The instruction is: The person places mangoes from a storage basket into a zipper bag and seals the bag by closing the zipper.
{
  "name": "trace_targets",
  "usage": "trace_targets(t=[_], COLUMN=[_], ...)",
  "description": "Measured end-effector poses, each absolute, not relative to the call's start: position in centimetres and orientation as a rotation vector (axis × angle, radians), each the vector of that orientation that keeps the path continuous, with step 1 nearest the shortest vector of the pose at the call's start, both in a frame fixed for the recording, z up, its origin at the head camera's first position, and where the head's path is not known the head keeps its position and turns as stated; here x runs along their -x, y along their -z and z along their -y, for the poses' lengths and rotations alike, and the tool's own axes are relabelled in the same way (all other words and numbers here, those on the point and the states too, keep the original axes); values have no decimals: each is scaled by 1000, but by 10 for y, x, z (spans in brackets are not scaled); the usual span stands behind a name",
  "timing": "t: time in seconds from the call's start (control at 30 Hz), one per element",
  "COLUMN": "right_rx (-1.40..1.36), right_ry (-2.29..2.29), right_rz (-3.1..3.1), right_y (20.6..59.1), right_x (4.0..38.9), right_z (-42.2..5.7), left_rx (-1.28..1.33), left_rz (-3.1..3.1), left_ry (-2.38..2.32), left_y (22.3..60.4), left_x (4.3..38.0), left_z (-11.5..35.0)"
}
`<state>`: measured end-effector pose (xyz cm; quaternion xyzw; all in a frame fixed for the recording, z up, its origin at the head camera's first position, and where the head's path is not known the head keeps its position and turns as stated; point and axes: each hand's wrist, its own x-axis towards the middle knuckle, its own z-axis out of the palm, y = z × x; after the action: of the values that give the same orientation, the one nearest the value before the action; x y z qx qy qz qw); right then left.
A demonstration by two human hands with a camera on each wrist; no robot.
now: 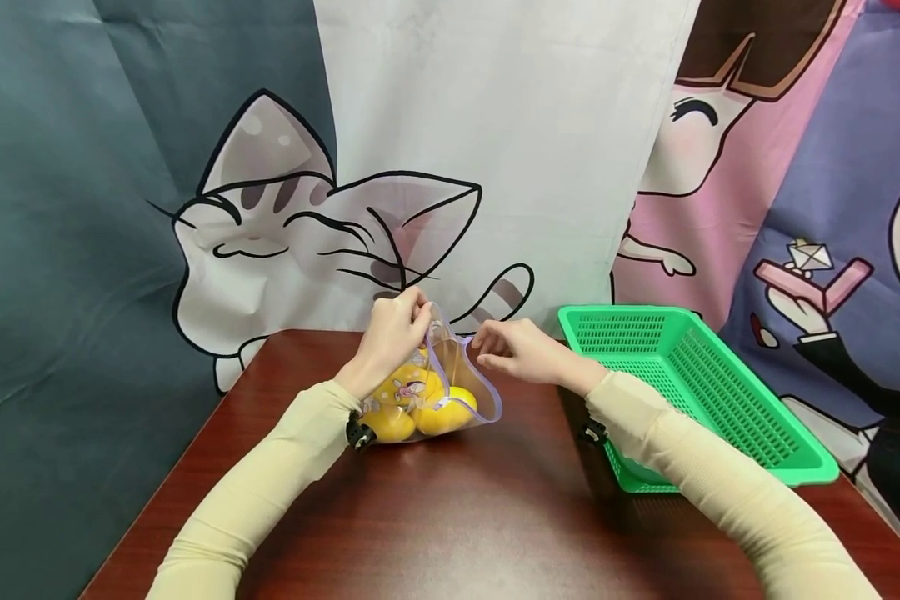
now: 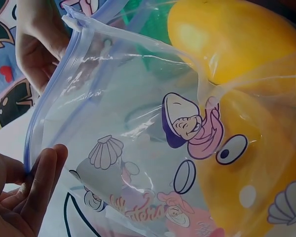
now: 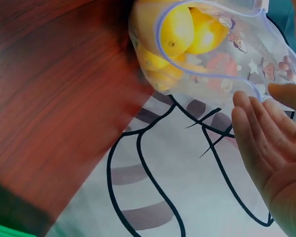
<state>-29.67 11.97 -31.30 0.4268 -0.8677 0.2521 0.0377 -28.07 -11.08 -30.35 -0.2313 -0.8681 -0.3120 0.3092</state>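
Observation:
A clear zip bag (image 1: 450,354) with a lilac rim and cartoon prints stands on the table with its mouth open. Inside lie several smooth yellow fruits (image 1: 446,412), lemon-like in shape. My left hand (image 1: 399,329) pinches the bag's upper edge on the left; its fingers (image 2: 42,173) show at the lilac zip strip in the left wrist view. On the other side of the mouth is my right hand (image 1: 521,350), thumb apart from the fingers. In the right wrist view its fairly straight fingers (image 3: 256,128) are right at the rim, with nothing gripped.
A green plastic basket (image 1: 750,400) with perforated walls stands to the right on the brown wooden table (image 1: 435,525), beneath my right forearm. Behind the table hangs a cloth backdrop (image 1: 495,150) with a cartoon cat and figures. Small black cameras (image 1: 360,431) are strapped at the wrists.

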Motion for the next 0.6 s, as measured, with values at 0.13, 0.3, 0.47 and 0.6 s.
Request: trace_targets(t=[0.13, 0.3, 0.47, 0.6], right_rx=[-1243, -1237, -1266, -1288], right_ry=[-772, -766, -753, -686], right_rz=[2639, 2628, 2621, 2601], right_y=[313, 315, 315, 314], right_x=[303, 311, 314, 315], right_z=[-121, -122, -117, -112], left_rx=[626, 614, 611, 617], left_rz=[2299, 2305, 2314, 2322], left_ry=[820, 818, 816, 811], left_y=[304, 305, 304, 304], left_x=[281, 280, 279, 278], left_z=[111, 110, 111, 111])
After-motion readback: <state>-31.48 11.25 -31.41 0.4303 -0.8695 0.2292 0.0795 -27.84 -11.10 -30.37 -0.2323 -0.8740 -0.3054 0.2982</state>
